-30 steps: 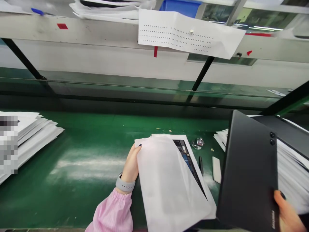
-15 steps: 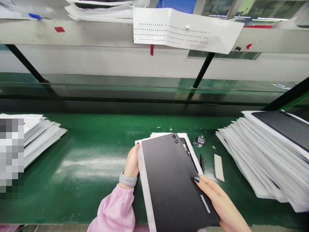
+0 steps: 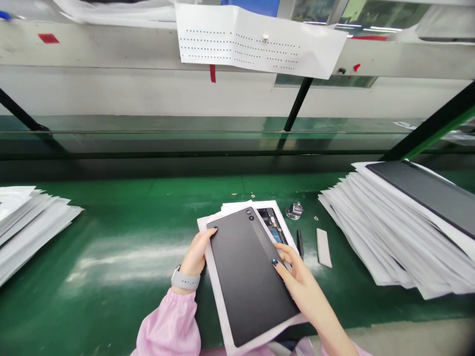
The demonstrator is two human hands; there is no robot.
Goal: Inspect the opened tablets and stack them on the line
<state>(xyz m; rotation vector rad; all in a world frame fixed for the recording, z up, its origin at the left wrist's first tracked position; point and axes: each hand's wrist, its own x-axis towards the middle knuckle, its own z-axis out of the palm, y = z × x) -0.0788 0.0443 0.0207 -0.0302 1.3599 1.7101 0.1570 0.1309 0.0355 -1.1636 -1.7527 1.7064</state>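
A dark grey tablet back cover [image 3: 247, 272] with two small camera holes lies on a white sheet [image 3: 222, 316], over an opened tablet whose circuitry [image 3: 272, 230] shows along the right edge. My left hand [image 3: 196, 252] holds the left edge of the cover and sheet, fingers curled round it. My right hand [image 3: 297, 279] rests on the cover's right edge, fingers spread and pressing down. Both hands are at the near middle of the green table [image 3: 129, 247].
A tall pile of white sheets [image 3: 386, 232] with a dark tablet [image 3: 426, 190] on top lies at the right. Another white pile [image 3: 29, 227] sits at the left. A small metal part [image 3: 294, 210], a black pen [image 3: 300, 244] and a white strip [image 3: 323, 247] lie beside the tablet.
My right hand brought the dark cover from the right, laid it on the white sheet over the opened tablet, and now presses its right edge. My left hand stayed at the left edge.
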